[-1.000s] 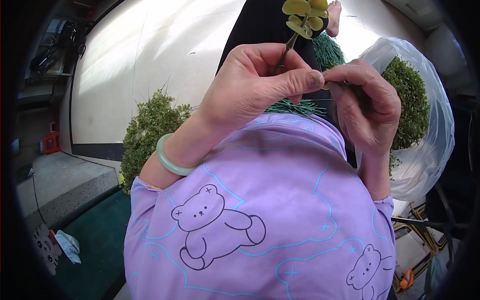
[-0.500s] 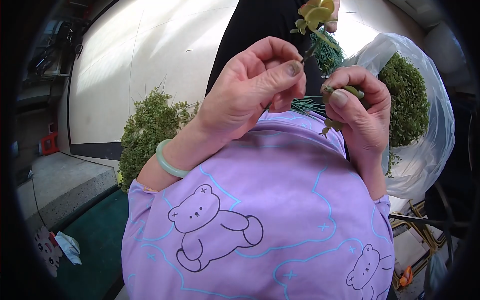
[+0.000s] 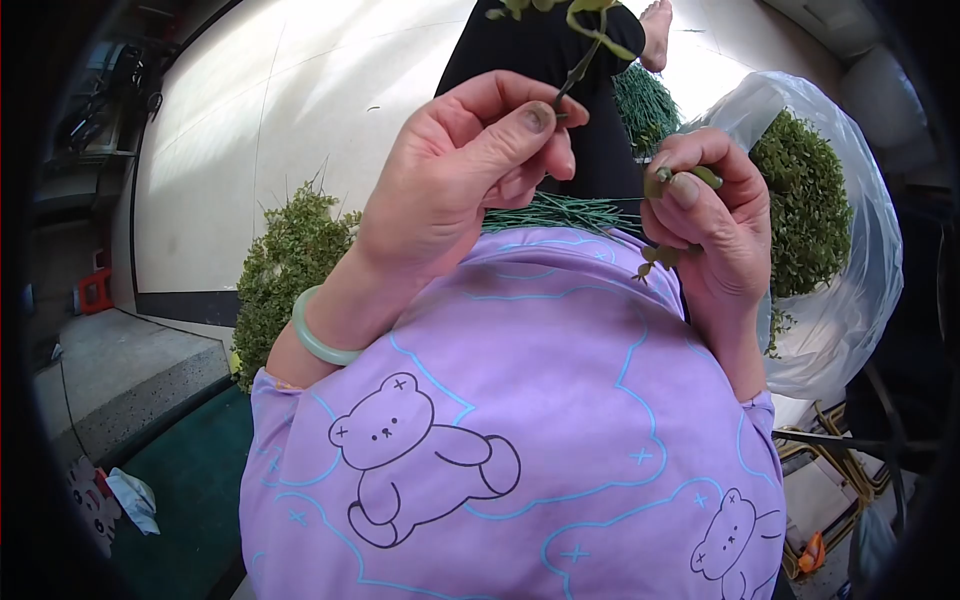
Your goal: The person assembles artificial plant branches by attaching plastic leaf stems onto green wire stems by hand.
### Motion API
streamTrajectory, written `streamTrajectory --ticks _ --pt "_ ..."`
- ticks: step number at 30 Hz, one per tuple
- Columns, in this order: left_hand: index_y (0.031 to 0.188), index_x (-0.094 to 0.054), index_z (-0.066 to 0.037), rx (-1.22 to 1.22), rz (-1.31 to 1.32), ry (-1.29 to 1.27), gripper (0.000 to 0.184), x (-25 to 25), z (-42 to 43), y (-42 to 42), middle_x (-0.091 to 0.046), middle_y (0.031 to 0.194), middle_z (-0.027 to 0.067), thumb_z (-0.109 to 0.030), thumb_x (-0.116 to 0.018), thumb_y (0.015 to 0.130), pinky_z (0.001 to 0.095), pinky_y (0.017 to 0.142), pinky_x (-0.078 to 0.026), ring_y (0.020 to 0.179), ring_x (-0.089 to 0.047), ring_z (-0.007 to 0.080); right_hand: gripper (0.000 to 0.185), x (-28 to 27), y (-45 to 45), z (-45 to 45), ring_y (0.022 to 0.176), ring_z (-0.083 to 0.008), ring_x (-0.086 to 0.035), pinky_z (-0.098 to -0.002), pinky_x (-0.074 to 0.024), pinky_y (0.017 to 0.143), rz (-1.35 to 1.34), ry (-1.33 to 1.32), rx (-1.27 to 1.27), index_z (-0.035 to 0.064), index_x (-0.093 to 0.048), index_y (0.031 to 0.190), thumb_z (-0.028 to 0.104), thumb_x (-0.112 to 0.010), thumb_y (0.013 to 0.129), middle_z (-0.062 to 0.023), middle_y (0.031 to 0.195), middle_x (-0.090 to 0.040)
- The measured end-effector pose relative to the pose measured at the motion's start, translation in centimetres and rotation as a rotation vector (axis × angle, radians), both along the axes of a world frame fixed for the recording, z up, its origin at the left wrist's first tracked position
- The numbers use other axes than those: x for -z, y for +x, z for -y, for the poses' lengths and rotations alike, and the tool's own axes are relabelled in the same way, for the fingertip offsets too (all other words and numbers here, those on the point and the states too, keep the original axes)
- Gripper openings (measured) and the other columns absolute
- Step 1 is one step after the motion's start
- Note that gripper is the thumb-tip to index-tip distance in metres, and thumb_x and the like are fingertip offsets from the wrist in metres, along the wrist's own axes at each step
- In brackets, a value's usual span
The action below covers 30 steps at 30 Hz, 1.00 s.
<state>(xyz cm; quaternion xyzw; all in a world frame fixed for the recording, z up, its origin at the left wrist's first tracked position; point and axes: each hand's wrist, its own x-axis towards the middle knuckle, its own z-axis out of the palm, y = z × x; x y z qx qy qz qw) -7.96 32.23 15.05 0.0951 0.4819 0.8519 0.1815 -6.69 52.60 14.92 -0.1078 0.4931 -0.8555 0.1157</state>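
Note:
Pinched between thumb and fingers of my left hand (image 3: 455, 170) is the dark stem of a leafy sprig (image 3: 580, 68), its yellow-green leaves cut off by the top of the view. My right hand (image 3: 722, 215) is closed around another leafy sprig (image 3: 707, 177); small round leaves poke out above the thumb and below the palm. A gap separates the two hands. Thin green wire-like stems (image 3: 565, 213) lie across my lap, just under the hands.
Bushy greenery (image 3: 290, 265) is heaped at my left. On the right, a clear plastic bag (image 3: 872, 300) holds more small-leaved greenery (image 3: 805, 210). A bundle of green stems (image 3: 645, 105) lies beyond my lap, near a bare foot (image 3: 655, 35). Pale floor tiles (image 3: 330, 90) stretch ahead.
My left hand has shifted left with its sprig, away from my right hand, and the leaves have risen partly out of view. More green stems on my lap now show. My right hand barely moved.

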Motion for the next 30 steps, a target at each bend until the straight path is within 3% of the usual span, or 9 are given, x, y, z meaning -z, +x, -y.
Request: streamTrajectory --ticks 3,4,7,8,16,30 --pt "0.101 -0.058 0.001 -0.088 -0.325 -0.157 0.020 -1.5 -1.1 0.1 -0.061 0.080 0.0061 -0.015 -0.054 0.090 0.0146 0.050 -0.038 0.064 -0.054 0.0052 0.013 0.2 -0.6 -0.2 0.050 0.0002 -0.039 -0.0155 -0.0269 0.043 -0.044 0.005 0.056 -0.0011 -0.060 0.093 0.004 -0.062 0.082 -0.0014 0.071 -0.057" --pt "0.101 -0.058 0.002 -0.127 -0.369 -0.204 0.017 -1.9 -1.4 0.3 -0.063 0.087 0.0075 -0.009 -0.058 0.087 0.0158 0.057 -0.045 0.069 -0.057 0.0057 0.012 0.3 -0.7 -0.3 0.050 0.0002 -0.039 -0.0156 -0.0263 0.043 -0.049 -0.013 0.062 -0.0013 -0.060 0.093 0.004 -0.062 0.082 -0.0015 0.071 -0.057" --pt "0.100 -0.058 0.002 -0.192 -0.718 -0.499 0.018 -2.1 -1.6 0.6 -0.063 0.091 0.0077 -0.002 -0.062 0.083 0.0179 0.063 -0.049 0.074 -0.059 0.0067 0.013 0.3 -0.5 0.4 0.048 0.0007 -0.037 -0.0156 -0.0241 0.042 -0.002 -0.032 0.152 -0.0023 -0.060 0.095 0.004 -0.061 0.083 -0.0002 0.069 -0.055" --pt "0.098 -0.057 0.003 -0.165 -0.571 -0.458 0.017 -2.3 -1.8 1.2 -0.062 0.088 0.0066 0.001 -0.062 0.082 0.0180 0.064 -0.049 0.073 -0.058 0.0064 0.015 0.3 -0.4 0.3 0.048 0.0011 -0.035 -0.0157 -0.0229 0.042 0.023 -0.032 0.130 -0.0027 -0.060 0.096 0.006 -0.062 0.084 0.0017 0.067 -0.053" --pt "0.096 -0.055 0.003 -0.220 -0.405 -0.387 0.012 -1.3 -2.7 1.3 -0.061 0.081 0.0043 -0.001 -0.059 0.085 0.0177 0.063 -0.049 0.069 -0.058 0.0062 0.015 0.1 -0.2 0.3 0.048 0.0017 -0.034 -0.0157 -0.0225 0.043 0.037 -0.036 0.054 -0.0007 -0.060 0.094 0.008 -0.063 0.083 0.0044 0.065 -0.050" --pt "0.097 -0.055 0.004 -0.203 -0.386 -0.339 0.013 -1.0 -3.0 1.4 -0.062 0.081 0.0054 -0.002 -0.059 0.085 0.0187 0.063 -0.050 0.069 -0.059 0.0073 0.013 -0.1 0.0 0.4 0.050 0.0019 -0.039 -0.0141 -0.0259 0.044 0.035 0.077 0.095 0.0023 -0.063 0.089 0.011 -0.067 0.080 0.0057 0.066 -0.054"
